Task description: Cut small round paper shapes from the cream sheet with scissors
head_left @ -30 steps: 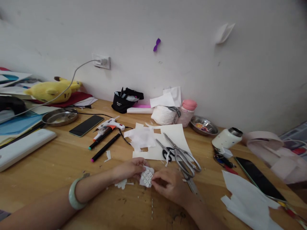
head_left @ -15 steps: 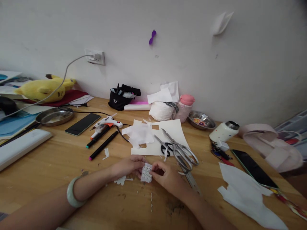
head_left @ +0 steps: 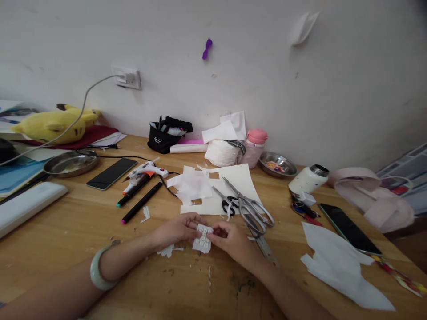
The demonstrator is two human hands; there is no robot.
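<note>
My left hand (head_left: 178, 230) and my right hand (head_left: 231, 240) meet over the wooden table (head_left: 83, 222), both pinching a small white paper piece (head_left: 202, 238) covered with little raised squares. The fingers of both hands are curled round its edges. A pale green bangle (head_left: 96, 269) sits on my left wrist. Small white paper scraps (head_left: 167, 251) lie on the table just below my left hand. Two pairs of scissors (head_left: 248, 206) rest on a cream sheet of paper (head_left: 240, 182) just beyond my right hand.
A glue gun (head_left: 147, 170), two markers (head_left: 140, 202) and a phone (head_left: 107, 173) lie to the left, next to a metal dish (head_left: 70, 162) and a yellow plush toy (head_left: 50, 125). On the right are a white flask (head_left: 308, 180), another phone (head_left: 347, 227) and torn white paper (head_left: 336, 266).
The view has shifted slightly. My hands have turned the small white piece a little and drawn closer together over it, my right fingers now at its upper edge.
</note>
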